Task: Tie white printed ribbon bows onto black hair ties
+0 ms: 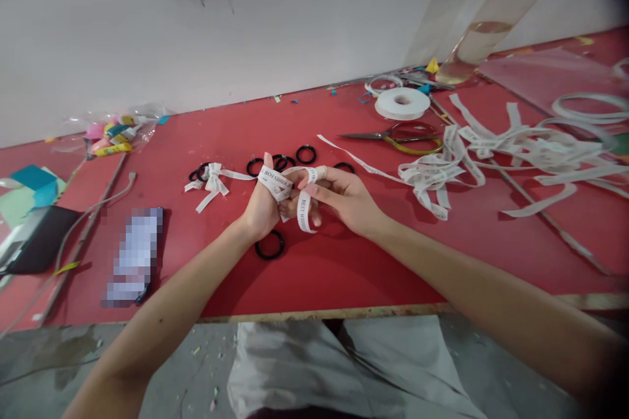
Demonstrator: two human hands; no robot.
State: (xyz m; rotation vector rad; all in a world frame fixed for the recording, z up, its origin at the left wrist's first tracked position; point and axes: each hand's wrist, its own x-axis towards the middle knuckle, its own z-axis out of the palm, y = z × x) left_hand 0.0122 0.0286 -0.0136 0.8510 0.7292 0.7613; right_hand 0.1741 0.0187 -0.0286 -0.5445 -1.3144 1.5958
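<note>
A white printed ribbon [274, 184] is wound about the fingers of my left hand [261, 213], whose thumb points up. With thumb and fingers pinched together, my right hand [346, 200] grips the same ribbon close to the left fingers. One loose ribbon end curls down between the hands. Black rings [305, 154] lie on the red table just beyond my hands, and another black ring [270, 245] rests on the near side. To the left sits a ribbon bow [212, 180] beside black rings. The left fingertips are partly hidden.
Scissors [393, 137] and a ribbon roll [401, 103] lie at the back right, near a heap of cut ribbons [437, 173]. A bottle of liquid [484, 36] stands by the wall. Leftward are a phone [133, 255], a cable [93, 206] and a plastic bag [113, 134].
</note>
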